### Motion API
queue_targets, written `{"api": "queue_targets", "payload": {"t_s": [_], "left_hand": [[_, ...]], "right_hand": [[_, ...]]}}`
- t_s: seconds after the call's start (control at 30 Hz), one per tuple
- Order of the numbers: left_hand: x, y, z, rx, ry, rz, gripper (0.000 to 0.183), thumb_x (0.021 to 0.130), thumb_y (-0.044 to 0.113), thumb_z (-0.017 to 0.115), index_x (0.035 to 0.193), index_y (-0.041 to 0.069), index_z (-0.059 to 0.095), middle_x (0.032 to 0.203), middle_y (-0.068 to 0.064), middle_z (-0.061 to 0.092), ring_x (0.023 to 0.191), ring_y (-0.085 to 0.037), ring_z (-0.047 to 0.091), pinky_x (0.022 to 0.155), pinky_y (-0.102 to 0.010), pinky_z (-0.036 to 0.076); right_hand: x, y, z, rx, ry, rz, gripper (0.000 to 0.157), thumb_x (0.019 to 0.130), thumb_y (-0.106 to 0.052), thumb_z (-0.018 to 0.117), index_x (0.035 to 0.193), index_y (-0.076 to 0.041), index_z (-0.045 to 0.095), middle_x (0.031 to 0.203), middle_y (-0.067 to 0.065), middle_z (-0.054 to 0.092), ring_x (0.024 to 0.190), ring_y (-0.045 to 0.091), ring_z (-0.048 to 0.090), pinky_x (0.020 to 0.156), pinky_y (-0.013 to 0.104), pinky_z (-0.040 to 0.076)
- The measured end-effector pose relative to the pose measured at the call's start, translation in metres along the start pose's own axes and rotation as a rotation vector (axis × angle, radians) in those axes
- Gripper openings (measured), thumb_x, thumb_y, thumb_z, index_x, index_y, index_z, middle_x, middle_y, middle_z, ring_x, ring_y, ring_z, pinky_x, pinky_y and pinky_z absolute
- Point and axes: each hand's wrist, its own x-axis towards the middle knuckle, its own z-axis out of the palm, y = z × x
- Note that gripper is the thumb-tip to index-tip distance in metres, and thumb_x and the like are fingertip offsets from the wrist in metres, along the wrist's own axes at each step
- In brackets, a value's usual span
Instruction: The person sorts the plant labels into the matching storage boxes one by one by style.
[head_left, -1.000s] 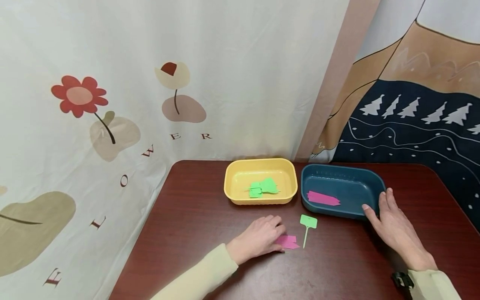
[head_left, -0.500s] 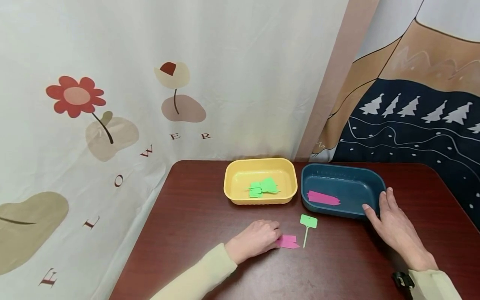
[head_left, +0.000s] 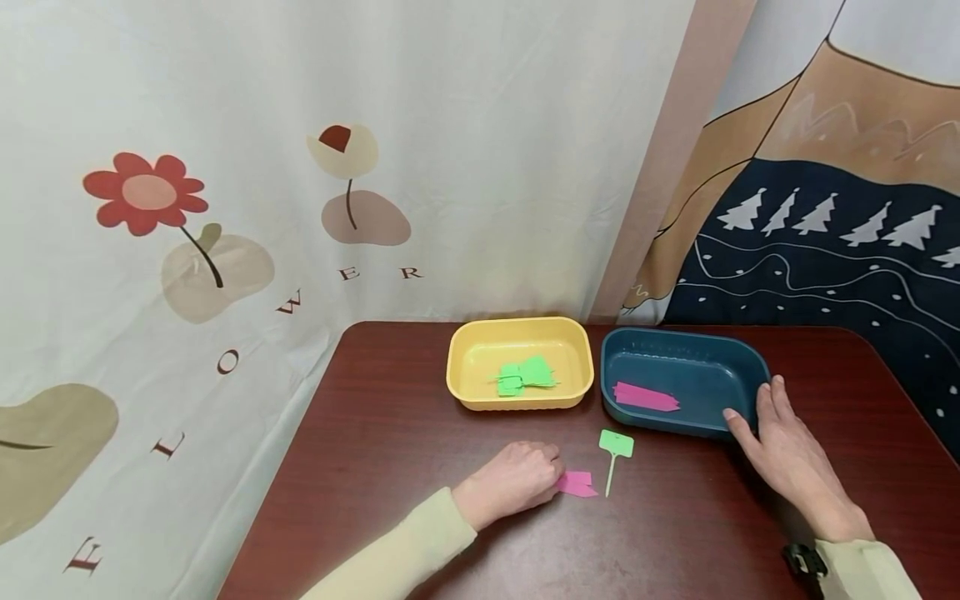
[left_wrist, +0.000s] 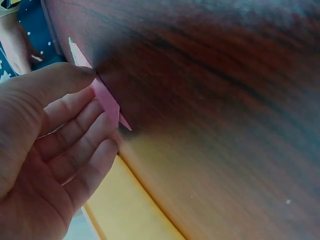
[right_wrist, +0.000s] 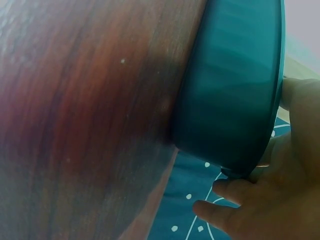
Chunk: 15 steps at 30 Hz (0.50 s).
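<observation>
My left hand (head_left: pixel 513 479) is low over the table, its thumb and fingertips pinching the near end of flat pink plant labels (head_left: pixel 577 483). In the left wrist view, the thumb lies on one side of the pink labels (left_wrist: pixel 106 97) and the fingers on the other. Just right of them lies a green T-shaped plant label (head_left: pixel 617 446). My right hand (head_left: pixel 798 462) rests with fingers extended against the right corner of a dark blue tray (head_left: pixel 686 425), its thumb at the front rim. Inside that tray lies a pink label stack (head_left: pixel 647 397).
A yellow tray (head_left: pixel 468 396) with several green labels (head_left: pixel 525 375) stands left of the blue one, near the table's (head_left: pixel 390 383) back edge. Behind the table hangs a printed curtain (head_left: pixel 480 167). A black band (head_left: pixel 806 560) circles the right wrist.
My left fingers have drawn in and back slightly at the end of the pink labels, which stay in place. The right hand and both trays have not moved.
</observation>
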Motion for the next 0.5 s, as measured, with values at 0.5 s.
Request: {"api": "queue_targets", "payload": {"t_s": [0.5], "left_hand": [[-0.0013,0.0032,-0.0029,-0.015,-0.03,-0.031,0.012,0.091,0.025,0.08,0.091,0.02,0.069,0.081,0.009,0.06,0.073,-0.008,0.064,0.066,-0.025,0.053]], "right_hand": [[-0.0004,-0.0002,0.0001,-0.001,0.004,-0.002,0.091,0.11,-0.051,0.039,0.154,0.021,0.004,0.163,0.039,-0.012,0.142,0.067,0.012,0.104,0.079,0.022]]}}
